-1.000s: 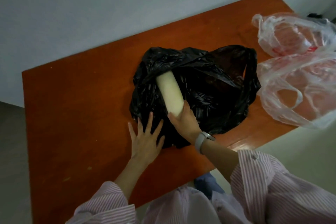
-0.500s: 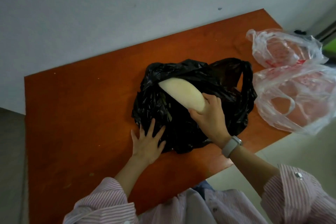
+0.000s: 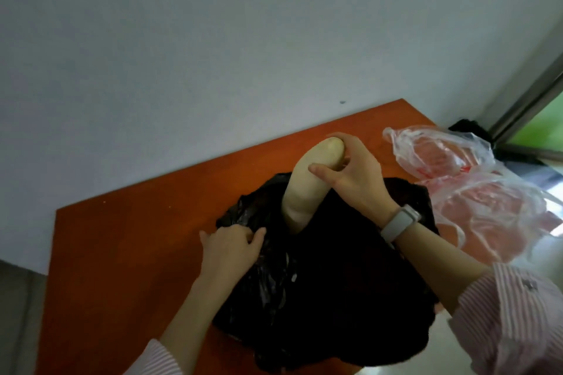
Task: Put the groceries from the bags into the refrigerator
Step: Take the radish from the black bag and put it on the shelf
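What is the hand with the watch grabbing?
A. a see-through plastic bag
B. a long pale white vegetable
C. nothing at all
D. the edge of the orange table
B: the right hand, with the pale watch on its wrist, grips the long pale white vegetable near its top end, while its lower end sits in the crumpled black plastic bag.

Pale radish (image 3: 307, 183) upright in black bag (image 3: 335, 283)
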`<state>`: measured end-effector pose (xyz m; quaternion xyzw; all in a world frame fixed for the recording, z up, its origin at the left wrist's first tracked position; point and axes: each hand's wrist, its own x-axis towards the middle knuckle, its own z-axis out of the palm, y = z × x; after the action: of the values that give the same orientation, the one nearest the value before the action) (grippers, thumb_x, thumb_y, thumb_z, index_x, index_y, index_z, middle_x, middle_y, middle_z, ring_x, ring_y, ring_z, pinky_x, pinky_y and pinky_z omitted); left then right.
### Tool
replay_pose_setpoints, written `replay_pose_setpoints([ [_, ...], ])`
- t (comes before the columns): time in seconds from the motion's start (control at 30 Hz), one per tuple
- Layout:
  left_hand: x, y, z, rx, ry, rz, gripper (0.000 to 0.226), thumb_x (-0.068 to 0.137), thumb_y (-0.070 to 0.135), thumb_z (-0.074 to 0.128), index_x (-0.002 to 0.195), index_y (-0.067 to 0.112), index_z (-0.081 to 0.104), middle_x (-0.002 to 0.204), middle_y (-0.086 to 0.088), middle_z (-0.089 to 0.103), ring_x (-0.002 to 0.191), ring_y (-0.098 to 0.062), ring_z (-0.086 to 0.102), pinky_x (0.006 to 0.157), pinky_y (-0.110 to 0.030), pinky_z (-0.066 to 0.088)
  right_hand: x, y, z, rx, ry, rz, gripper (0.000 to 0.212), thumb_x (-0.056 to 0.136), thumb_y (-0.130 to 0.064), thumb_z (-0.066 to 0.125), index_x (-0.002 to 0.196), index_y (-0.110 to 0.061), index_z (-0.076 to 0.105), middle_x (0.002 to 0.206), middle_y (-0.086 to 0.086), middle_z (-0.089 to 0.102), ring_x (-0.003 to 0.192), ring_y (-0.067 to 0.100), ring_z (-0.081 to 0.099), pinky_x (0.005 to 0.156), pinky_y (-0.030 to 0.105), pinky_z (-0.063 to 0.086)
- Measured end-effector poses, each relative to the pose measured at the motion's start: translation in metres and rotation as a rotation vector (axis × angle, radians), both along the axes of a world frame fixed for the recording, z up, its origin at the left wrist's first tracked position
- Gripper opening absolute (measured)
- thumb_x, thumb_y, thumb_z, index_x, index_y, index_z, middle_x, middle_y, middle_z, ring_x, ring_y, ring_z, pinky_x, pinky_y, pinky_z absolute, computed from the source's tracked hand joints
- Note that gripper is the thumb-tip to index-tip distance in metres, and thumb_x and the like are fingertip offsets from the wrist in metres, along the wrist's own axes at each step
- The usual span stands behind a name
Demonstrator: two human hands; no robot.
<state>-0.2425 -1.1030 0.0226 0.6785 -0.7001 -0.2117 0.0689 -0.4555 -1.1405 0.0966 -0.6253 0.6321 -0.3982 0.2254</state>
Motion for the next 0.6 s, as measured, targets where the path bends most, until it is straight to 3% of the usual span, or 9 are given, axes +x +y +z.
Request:
replay_pose_setpoints([
  [0.1, -0.004, -0.006, 0.012, -0.303, 0.032, 0.096, 0.039, 0.09, 0.045, 0.05, 0.067, 0.017, 0.064, 0.086, 0.003, 0.06, 0.096, -0.021, 0.056, 0.112, -0.058, -0.001, -0.007, -0.012, 0.018, -0.004, 0.007, 0.055, 0.054, 0.071, -0.037, 0.074, 0.119, -0.031, 0.049, 0.11, -0.012, 0.055, 0.104, 0.017, 0.057, 0.092, 0.043, 0.048],
  [0.2, -0.013, -0.016, 0.016, -0.541, 0.132, 0.073, 0.032, 0.083, 0.035, 0.065, 0.06, 0.013, 0.059, 0.088, -0.001, 0.06, 0.11, -0.031, 0.053, 0.11, -0.065, 0.007, -0.013, -0.018, 0.034, -0.036, -0.03, 0.124, 0.052, 0.072, -0.035, 0.074, 0.115, -0.041, 0.046, 0.112, -0.006, 0.059, 0.103, 0.021, 0.058, 0.088, 0.047, 0.05],
  [0.3, -0.02, -0.032, 0.024, -0.662, 0.122, 0.076, 0.034, 0.078, 0.051, 0.057, 0.078, 0.017, 0.061, 0.108, -0.007, 0.052, 0.131, -0.034, 0.031, 0.109, -0.064, 0.006, -0.019, -0.023, 0.051, -0.077, -0.113, 0.141, 0.049, 0.076, -0.027, 0.073, 0.113, -0.042, 0.044, 0.115, -0.005, 0.056, 0.103, 0.021, 0.059, 0.085, 0.043, 0.052],
  [0.37, -0.027, -0.044, 0.036, -0.66, 0.133, 0.043, 0.056, 0.074, 0.063, 0.045, 0.109, 0.02, 0.057, 0.13, -0.009, 0.043, 0.139, -0.033, 0.015, 0.11, -0.056, -0.001, -0.024, -0.026, 0.064, -0.128, -0.179, 0.136, 0.047, 0.078, -0.021, 0.071, 0.114, -0.037, 0.045, 0.115, -0.005, 0.055, 0.099, 0.018, 0.061, 0.08, 0.035, 0.054],
  [0.47, -0.046, -0.059, 0.056, -0.488, 0.299, -0.162, 0.088, 0.073, 0.068, 0.053, 0.143, 0.025, 0.021, 0.153, -0.001, 0.014, 0.144, -0.021, -0.002, 0.116, -0.049, 0.0, -0.029, -0.026, 0.085, -0.202, -0.279, 0.123, 0.044, 0.078, -0.015, 0.07, 0.114, -0.03, 0.048, 0.114, 0.0, 0.056, 0.086, 0.004, 0.064, 0.072, 0.023, 0.055],
  [0.53, -0.065, -0.066, 0.07, -0.365, 0.438, -0.252, 0.107, 0.067, 0.062, 0.067, 0.146, 0.028, 0.002, 0.155, 0.005, 0.006, 0.143, -0.015, 0.008, 0.115, -0.045, 0.02, -0.033, -0.024, 0.099, -0.232, -0.366, 0.113, 0.044, 0.078, -0.012, 0.069, 0.116, -0.023, 0.05, 0.113, 0.001, 0.058, 0.085, 0.0, 0.064, 0.071, 0.022, 0.054],
  [0.6, -0.08, -0.072, 0.085, -0.318, 0.547, -0.271, 0.116, 0.06, 0.055, 0.077, 0.144, 0.035, 0.0, 0.15, 0.009, 0.02, 0.134, -0.014, 0.031, 0.101, -0.035, 0.04, -0.039, -0.018, 0.113, -0.27, -0.442, 0.091, 0.045, 0.077, -0.011, 0.069, 0.117, -0.019, 0.051, 0.112, -0.001, 0.059, 0.09, -0.001, 0.062, 0.071, 0.019, 0.052],
])
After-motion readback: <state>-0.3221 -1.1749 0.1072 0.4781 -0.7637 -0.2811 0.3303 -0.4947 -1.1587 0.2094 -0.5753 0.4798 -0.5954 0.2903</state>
